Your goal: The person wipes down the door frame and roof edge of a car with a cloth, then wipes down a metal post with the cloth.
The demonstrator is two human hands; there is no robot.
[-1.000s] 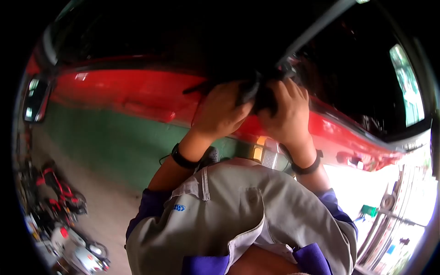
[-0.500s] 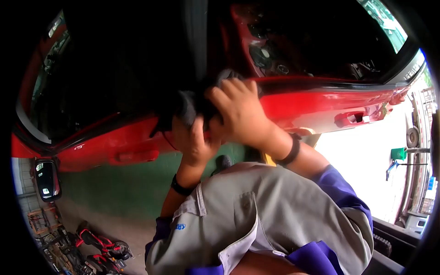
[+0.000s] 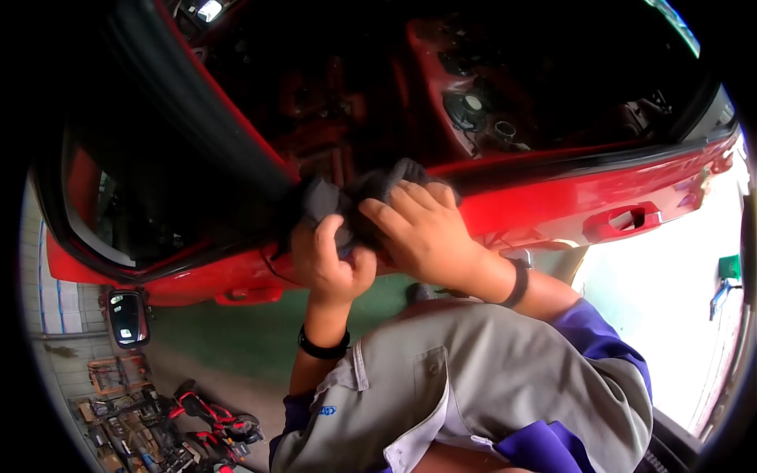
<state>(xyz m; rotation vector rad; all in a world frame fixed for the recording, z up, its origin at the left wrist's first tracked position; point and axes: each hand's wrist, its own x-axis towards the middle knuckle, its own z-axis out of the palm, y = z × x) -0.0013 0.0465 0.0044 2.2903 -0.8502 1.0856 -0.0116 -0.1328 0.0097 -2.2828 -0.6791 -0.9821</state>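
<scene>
- Left hand (image 3: 330, 264) and right hand (image 3: 432, 234): two, close together, clamped on dark bunched material (image 3: 322, 200)
- One red car (image 3: 536, 193)
- Two door handles (image 3: 251, 296)
- One mirror (image 3: 128, 319)

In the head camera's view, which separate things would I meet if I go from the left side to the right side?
Side mirror → a red door handle → left hand → right hand → another red door handle → green object near the right edge.

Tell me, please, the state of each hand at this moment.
Left hand: closed, holding dark material.
Right hand: closed, also holding dark material.
</scene>
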